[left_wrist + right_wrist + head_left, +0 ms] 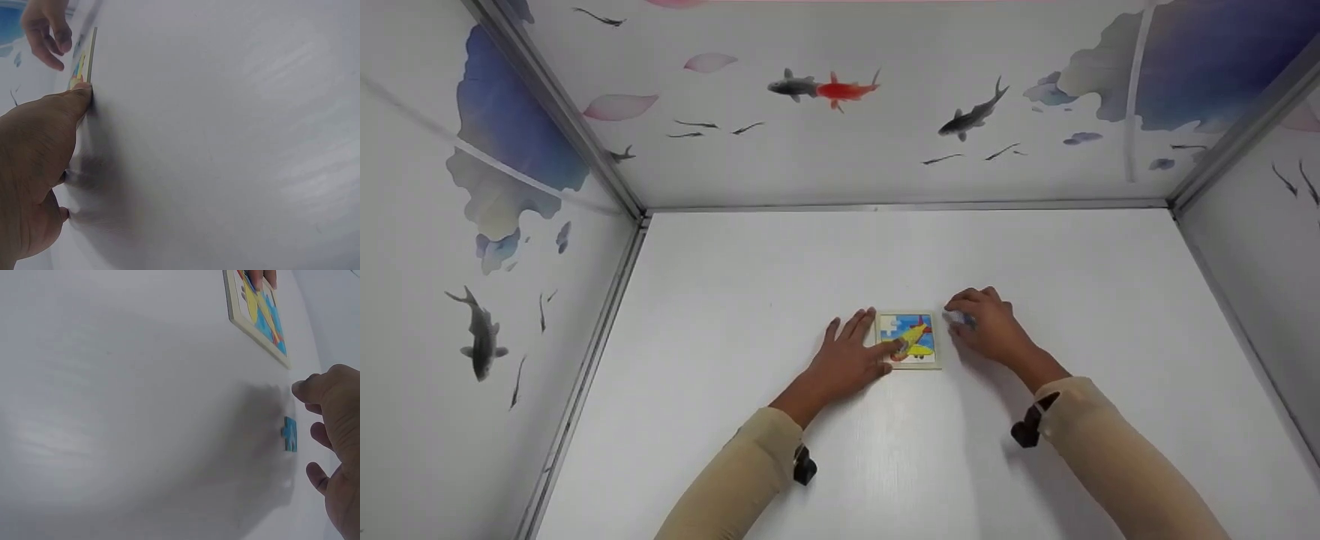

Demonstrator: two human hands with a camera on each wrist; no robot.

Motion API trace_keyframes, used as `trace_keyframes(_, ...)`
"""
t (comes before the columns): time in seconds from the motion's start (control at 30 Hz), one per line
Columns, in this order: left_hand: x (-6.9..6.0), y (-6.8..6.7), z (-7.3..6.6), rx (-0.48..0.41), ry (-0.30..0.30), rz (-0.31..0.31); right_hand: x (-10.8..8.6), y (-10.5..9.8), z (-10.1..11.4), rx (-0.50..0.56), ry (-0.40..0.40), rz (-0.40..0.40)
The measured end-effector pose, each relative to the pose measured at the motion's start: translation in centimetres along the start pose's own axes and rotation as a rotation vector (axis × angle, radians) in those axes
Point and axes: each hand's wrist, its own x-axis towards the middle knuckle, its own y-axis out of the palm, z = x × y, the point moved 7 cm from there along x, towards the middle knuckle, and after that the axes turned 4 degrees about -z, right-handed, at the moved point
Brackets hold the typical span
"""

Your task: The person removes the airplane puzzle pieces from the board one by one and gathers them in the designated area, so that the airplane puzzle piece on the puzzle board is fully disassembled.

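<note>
A small square jigsaw puzzle (928, 330) in a pale wooden frame shows a yellow airplane on blue. Its upper left corner has a white, piece-shaped patch. My left hand (849, 361) rests against the frame's left side with fingers spread, and the thumb lies across the picture. To the right of the frame, my right hand (990, 324) hovers with bent fingers over a loose blue puzzle piece (289, 434). In the right wrist view that piece lies on the table, and a gap shows between it and the fingertips (318, 477).
The white tabletop (900, 450) is bordered by metal-edged walls. Fish and lotus prints decorate the back wall (885, 150) and the left wall (420, 225). Each sleeve end carries a small black device (1026, 429).
</note>
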Motion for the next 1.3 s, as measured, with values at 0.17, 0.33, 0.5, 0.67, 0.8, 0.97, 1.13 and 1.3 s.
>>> trace_keyframes(0.17, 0.0, -0.1, 0.0, 0.003, 0.003, 0.007, 0.6, 1.0, 1.4, 0.01, -0.015, 0.02)
trace_keyframes(0.33, 0.0, -0.2, 0.0, 0.02, 0.011, -0.002, 0.9, 2.0, 2.7, 0.011, -0.045, 0.034)
trace_keyframes(0.5, 0.0, -0.2, 0.0, 0.026, 0.008, -0.002, 1.2, 2.7, 3.8, 0.021, -0.087, 0.033)
trace_keyframes(0.67, -0.1, -0.2, 0.1, 0.011, 0.008, -0.001, 1.5, 3.5, 4.8, 0.004, -0.137, 0.031)
trace_keyframes(0.8, -0.1, -0.1, 0.1, 0.004, 0.007, 0.006, 1.7, 3.9, 5.3, -0.001, -0.154, 0.036)
trace_keyframes(0.97, -0.1, -0.1, 0.1, 0.003, -0.001, 0.014, 1.7, 4.0, 5.9, 0.005, -0.154, 0.047)
trace_keyframes(1.13, -0.1, 0.0, 0.2, -0.007, 0.002, 0.014, 1.8, 4.1, 6.0, 0.005, -0.15, 0.052)
trace_keyframes(1.3, -0.1, 0.1, 0.2, 0.001, 0.01, 0.003, 1.8, 3.9, 6.2, 0.004, -0.162, 0.047)
